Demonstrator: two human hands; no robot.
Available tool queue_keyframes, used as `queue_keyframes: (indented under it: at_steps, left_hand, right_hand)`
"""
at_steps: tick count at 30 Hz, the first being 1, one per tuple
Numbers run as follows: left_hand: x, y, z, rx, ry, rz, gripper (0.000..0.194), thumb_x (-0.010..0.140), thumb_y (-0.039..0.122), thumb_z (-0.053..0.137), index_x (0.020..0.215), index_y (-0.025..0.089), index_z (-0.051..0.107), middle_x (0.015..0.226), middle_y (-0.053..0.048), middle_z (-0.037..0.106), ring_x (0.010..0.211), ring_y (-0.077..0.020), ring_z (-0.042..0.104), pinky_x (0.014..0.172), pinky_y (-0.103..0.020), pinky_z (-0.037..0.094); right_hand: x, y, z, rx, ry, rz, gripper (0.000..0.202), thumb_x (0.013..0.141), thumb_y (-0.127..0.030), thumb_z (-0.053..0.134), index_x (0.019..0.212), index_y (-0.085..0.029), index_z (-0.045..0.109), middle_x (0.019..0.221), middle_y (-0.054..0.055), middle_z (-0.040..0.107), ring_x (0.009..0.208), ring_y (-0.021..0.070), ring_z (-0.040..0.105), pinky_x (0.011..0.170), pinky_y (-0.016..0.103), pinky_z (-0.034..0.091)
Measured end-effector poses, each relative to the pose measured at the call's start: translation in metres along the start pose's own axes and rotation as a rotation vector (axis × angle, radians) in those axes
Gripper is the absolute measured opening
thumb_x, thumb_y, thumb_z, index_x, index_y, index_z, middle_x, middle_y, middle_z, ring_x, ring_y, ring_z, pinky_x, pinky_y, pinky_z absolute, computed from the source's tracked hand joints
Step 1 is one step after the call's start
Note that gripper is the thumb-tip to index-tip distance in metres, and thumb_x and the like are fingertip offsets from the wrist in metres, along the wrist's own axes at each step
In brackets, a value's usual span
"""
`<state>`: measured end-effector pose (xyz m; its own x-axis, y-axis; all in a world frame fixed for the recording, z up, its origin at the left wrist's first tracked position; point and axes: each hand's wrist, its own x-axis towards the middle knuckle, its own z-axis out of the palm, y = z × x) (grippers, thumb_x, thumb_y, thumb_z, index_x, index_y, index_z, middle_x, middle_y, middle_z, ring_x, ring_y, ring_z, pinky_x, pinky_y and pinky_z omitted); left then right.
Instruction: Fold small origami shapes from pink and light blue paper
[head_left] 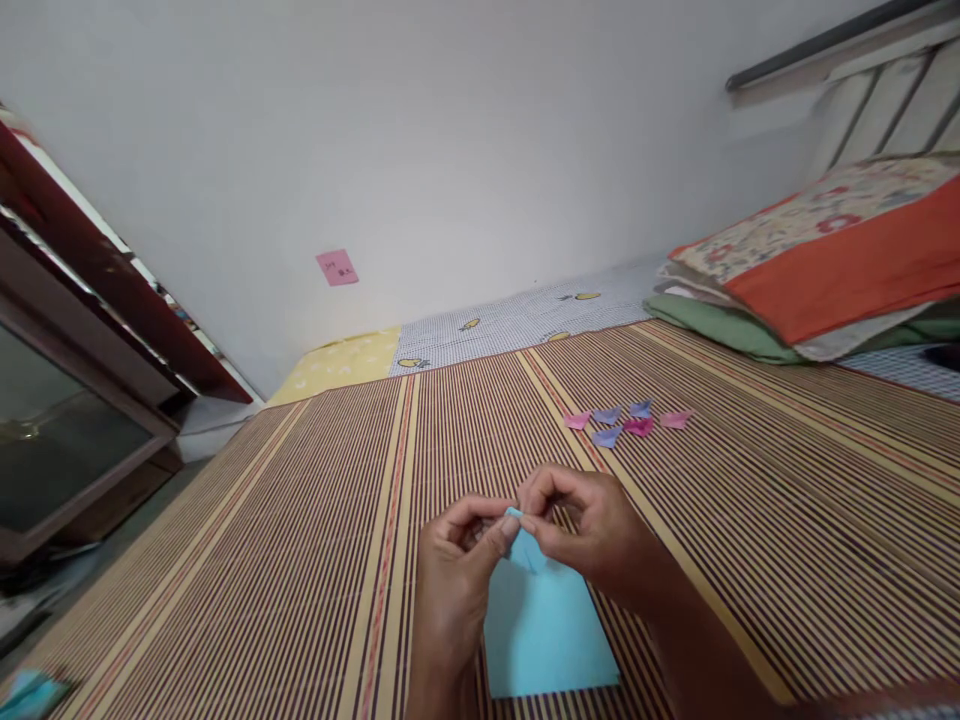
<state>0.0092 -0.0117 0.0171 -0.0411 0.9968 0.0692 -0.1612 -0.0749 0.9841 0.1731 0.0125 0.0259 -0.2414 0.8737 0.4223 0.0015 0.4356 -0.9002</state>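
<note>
My left hand (459, 565) pinches a small folded piece of light blue paper (514, 512) between thumb and forefinger. From the other side, my right hand (589, 525) grips the same piece with its fingertips. Both sets of fingers meet at its top edge and cover much of it. Right below lies a flat light blue sheet of paper (551, 640) on the striped mat (337, 530). Where the folded piece ends and the sheet begins is hard to make out.
Several small folded paper shapes, including a magenta one (638, 427) and a blue one (606, 437), lie beyond my right hand. Folded bedding (847, 260) is stacked at the right. A pink note (337, 267) hangs on the wall. Crumpled teal material (34, 692) sits at lower left.
</note>
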Motion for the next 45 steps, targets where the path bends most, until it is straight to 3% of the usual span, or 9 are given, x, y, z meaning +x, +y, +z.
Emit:
queue_keyframes:
  at_steps: [10,14,17,21,24,31,36,39,45]
  left_hand:
    - [-0.003,0.000,0.006,0.014,0.002,0.053,0.016,0.079,0.028,0.082,0.073,0.017,0.072,0.066,0.002,0.061,0.062,-0.0096,0.051,0.059,-0.020,0.042]
    - [-0.003,-0.003,0.011,-0.145,0.146,0.095,0.019,0.076,0.030,0.084,0.072,0.017,0.070,0.068,0.003,0.061,0.064,-0.0100,0.052,0.061,-0.020,0.043]
    - [-0.002,-0.004,0.014,-0.226,0.275,0.119,0.023,0.072,0.032,0.086,0.073,0.017,0.069,0.069,0.003,0.061,0.064,-0.0107,0.053,0.061,-0.021,0.045]
    - [0.000,-0.006,0.016,-0.253,0.330,0.147,0.025,0.074,0.036,0.086,0.076,0.017,0.069,0.072,0.002,0.063,0.067,-0.0119,0.057,0.064,-0.022,0.048]
    - [0.000,-0.007,0.014,-0.228,0.313,0.155,0.023,0.075,0.035,0.085,0.078,0.018,0.070,0.072,0.002,0.065,0.067,-0.0113,0.058,0.064,-0.021,0.049]
    - [0.000,0.001,0.004,-0.053,0.099,0.034,0.023,0.075,0.030,0.085,0.071,0.016,0.068,0.064,0.002,0.064,0.058,-0.0089,0.055,0.054,-0.017,0.044]
    - [-0.003,-0.005,0.011,-0.054,0.247,0.141,0.019,0.079,0.030,0.082,0.076,0.018,0.069,0.062,0.004,0.062,0.059,-0.0094,0.055,0.059,-0.019,0.045]
    - [-0.005,-0.007,0.020,-0.104,0.303,0.152,0.019,0.077,0.030,0.083,0.075,0.018,0.069,0.064,0.003,0.062,0.063,-0.0114,0.058,0.064,-0.022,0.047]
    - [-0.003,-0.003,0.026,-0.317,0.175,-0.001,0.029,0.073,0.036,0.084,0.067,0.017,0.064,0.057,0.002,0.061,0.057,-0.0118,0.056,0.065,-0.024,0.047]
  right_hand:
    - [0.000,0.001,-0.006,0.053,-0.039,0.053,0.007,0.079,-0.016,0.070,0.076,-0.018,0.064,0.074,0.000,0.064,0.071,0.0147,0.059,0.065,0.027,0.048]
    - [0.000,0.004,-0.008,0.080,-0.063,0.107,0.008,0.087,-0.026,0.069,0.088,-0.018,0.069,0.078,0.000,0.065,0.072,0.0138,0.060,0.064,0.024,0.048]
    - [0.000,0.004,-0.009,0.103,-0.117,0.136,0.015,0.092,-0.030,0.066,0.085,-0.017,0.069,0.075,0.000,0.065,0.071,0.0140,0.061,0.064,0.025,0.048]
    - [0.000,0.001,-0.007,0.121,-0.090,0.136,0.015,0.091,-0.028,0.066,0.080,-0.018,0.067,0.072,0.000,0.064,0.069,0.0139,0.060,0.064,0.025,0.046]
    - [-0.001,-0.001,-0.005,0.083,-0.048,0.112,0.015,0.091,-0.026,0.064,0.078,-0.018,0.064,0.069,-0.001,0.060,0.065,0.0133,0.056,0.060,0.025,0.044]
    - [-0.002,0.002,-0.007,0.013,0.088,0.052,0.011,0.089,-0.024,0.068,0.080,-0.019,0.064,0.070,-0.003,0.057,0.066,0.0129,0.052,0.060,0.024,0.042]
    - [0.001,0.002,-0.006,0.152,-0.007,0.147,0.022,0.095,-0.032,0.063,0.079,-0.018,0.065,0.071,-0.001,0.061,0.067,0.0140,0.059,0.062,0.025,0.049]
    - [0.001,0.001,-0.004,0.132,0.043,0.135,0.024,0.096,-0.034,0.060,0.080,-0.018,0.065,0.065,-0.002,0.059,0.060,0.0132,0.058,0.057,0.024,0.047]
    - [-0.002,-0.001,-0.004,-0.170,0.140,-0.035,0.021,0.097,-0.029,0.056,0.080,-0.020,0.064,0.070,-0.001,0.060,0.062,0.0141,0.056,0.057,0.025,0.048]
